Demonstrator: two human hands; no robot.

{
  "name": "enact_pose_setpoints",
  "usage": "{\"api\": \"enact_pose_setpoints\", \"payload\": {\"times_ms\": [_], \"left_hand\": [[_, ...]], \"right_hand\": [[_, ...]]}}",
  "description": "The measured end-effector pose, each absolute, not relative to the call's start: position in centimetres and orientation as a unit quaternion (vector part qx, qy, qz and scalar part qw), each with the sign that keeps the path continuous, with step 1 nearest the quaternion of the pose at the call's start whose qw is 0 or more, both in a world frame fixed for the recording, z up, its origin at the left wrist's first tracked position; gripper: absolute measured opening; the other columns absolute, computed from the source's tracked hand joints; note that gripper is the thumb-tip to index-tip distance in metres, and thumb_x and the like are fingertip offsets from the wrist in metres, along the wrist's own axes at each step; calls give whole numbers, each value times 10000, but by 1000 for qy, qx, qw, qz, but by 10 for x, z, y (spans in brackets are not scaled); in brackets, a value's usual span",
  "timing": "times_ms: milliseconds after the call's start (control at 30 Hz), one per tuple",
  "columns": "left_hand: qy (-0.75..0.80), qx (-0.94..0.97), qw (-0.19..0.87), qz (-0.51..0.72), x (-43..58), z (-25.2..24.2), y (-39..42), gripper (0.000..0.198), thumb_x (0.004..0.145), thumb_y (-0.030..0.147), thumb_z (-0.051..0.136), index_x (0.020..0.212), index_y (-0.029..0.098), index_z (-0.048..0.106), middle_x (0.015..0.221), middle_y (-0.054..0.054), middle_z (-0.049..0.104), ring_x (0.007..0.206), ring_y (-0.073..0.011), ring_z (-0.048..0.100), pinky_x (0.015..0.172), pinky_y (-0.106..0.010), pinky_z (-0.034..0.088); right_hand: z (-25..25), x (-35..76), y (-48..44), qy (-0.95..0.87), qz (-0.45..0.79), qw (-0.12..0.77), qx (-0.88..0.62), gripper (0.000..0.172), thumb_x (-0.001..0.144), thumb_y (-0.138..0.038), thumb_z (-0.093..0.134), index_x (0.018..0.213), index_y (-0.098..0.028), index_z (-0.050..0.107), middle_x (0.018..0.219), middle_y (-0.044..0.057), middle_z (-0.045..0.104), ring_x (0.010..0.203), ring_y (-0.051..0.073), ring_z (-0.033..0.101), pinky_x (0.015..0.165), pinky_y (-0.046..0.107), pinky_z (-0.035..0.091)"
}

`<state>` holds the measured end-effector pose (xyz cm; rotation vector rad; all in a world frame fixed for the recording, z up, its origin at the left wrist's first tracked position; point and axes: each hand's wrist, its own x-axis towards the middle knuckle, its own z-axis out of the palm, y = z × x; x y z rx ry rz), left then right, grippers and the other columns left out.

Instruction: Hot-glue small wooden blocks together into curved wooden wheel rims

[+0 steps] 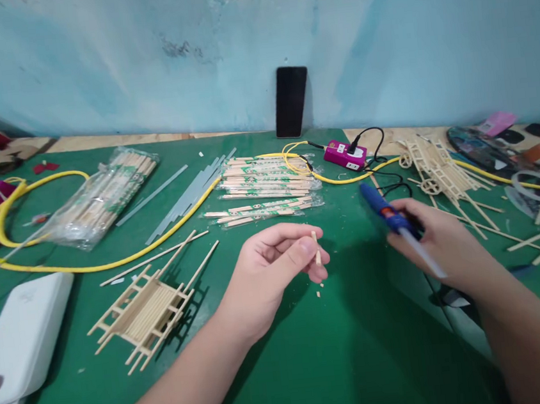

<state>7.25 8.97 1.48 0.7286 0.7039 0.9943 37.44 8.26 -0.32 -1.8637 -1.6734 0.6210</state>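
Between thumb and fingers, my left hand (pixel 281 262) pinches a short piece of wooden stick (pixel 316 248) upright above the green table (pixel 316 364). My right hand (pixel 441 242) is closed around a blue hot glue gun (pixel 389 212), whose nozzle points away to the upper left. A translucent glue stick (pixel 423 253) sticks out of its back end. Left of my left hand lies a small cart-like frame (pixel 146 308) made of wooden sticks, with two long shafts. Tiny wood bits lie under my left hand.
Packs of wrapped chopsticks (pixel 265 180) and loose glue sticks (pixel 191 191) lie behind. A yellow cable (pixel 159 252) crosses to a purple power strip (pixel 346 155). A phone (pixel 291 102) leans on the wall. A white power bank (pixel 26 337) sits left, a wheeled stick model (pixel 440 171) right.
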Motion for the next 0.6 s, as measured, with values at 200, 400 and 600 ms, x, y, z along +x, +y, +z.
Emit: {"api": "enact_pose_setpoints", "payload": {"times_ms": [200,400,600], "left_hand": [[345,376,730,455,75,11,89,152,943,310,929,991,172,885,773,-52,823,638,-134,723,652,-251,622],[379,388,712,446,80,11,88,63,969,249,903,976,188,893,776,-36,821,667,-104,716,661,-186,610],[392,409,701,433,84,13,84,21,972,224,889,965,206,899,780,-34,820,698,-122,737,677,-196,624]], "right_hand": [[-20,344,72,-528,363,510,-574,158,968,-329,682,1113,-307,623,865,-8,660,808,240,732,755,415,604],[-30,331,44,-498,519,511,-470,162,949,-366,749,1085,-280,732,725,-9,617,625,197,560,567,337,439],[-16,338,29,-539,490,474,-495,285,999,-552,769,1020,-269,792,756,48,727,614,231,657,550,356,525]]}}
